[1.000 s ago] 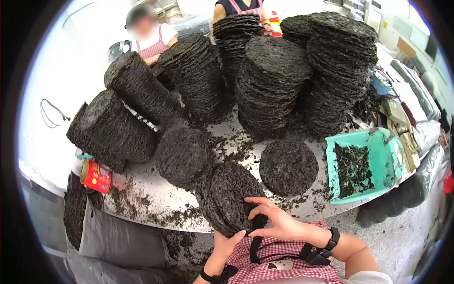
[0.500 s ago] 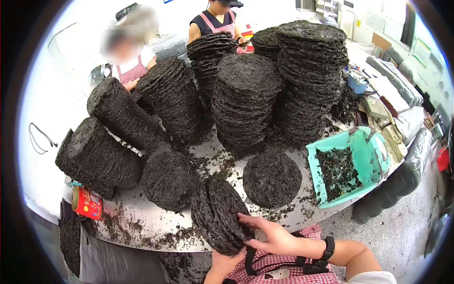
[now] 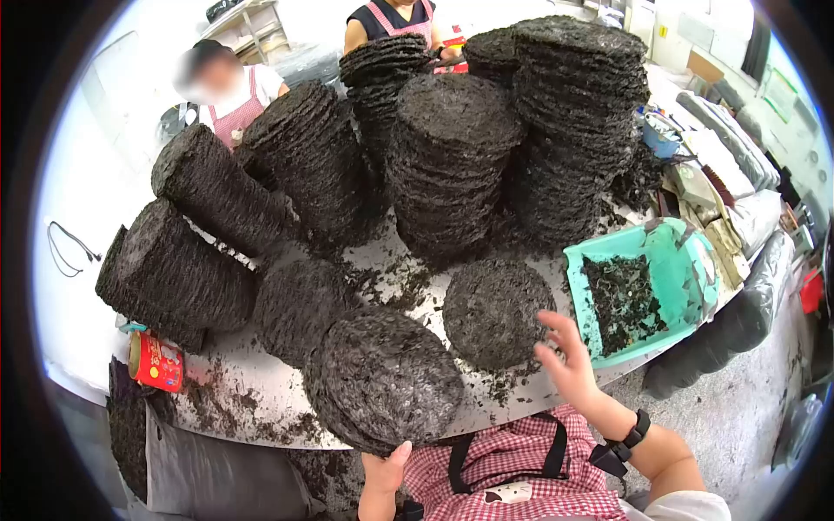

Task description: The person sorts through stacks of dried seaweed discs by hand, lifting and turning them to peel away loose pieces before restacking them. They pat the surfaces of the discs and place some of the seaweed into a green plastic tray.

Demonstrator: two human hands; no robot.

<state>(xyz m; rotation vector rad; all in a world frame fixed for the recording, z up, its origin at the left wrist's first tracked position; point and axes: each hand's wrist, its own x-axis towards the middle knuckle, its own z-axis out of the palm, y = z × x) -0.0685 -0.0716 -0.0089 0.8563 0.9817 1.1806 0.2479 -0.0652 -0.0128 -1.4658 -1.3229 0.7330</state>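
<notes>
My left hand (image 3: 385,467) grips a small pile of round dried seaweed sheets (image 3: 387,378) by its near edge. The thumb lies on the rim and the other fingers are hidden beneath. The top face of that pile tilts toward me over the front of the table. To the right, my right hand (image 3: 569,360) is raised with its fingers apart and nothing in them. Its fingertips overlap the right edge of a round seaweed pile (image 3: 497,313) on the table. Another low seaweed pile (image 3: 300,304) sits behind the held one, partly covered by it.
Tall seaweed stacks (image 3: 456,169) stand across the back, and leaning stacks (image 3: 187,278) fill the left. A teal basket (image 3: 599,354) with seaweed scraps is at the right. Scraps litter the metal table (image 3: 261,425). A red can (image 3: 156,363) stands front left. Two people work opposite.
My right hand has let go of the seaweed sheets and moved right and up, opening. The held pile has turned from edge-on to showing its flat face. The view has shifted slightly.
</notes>
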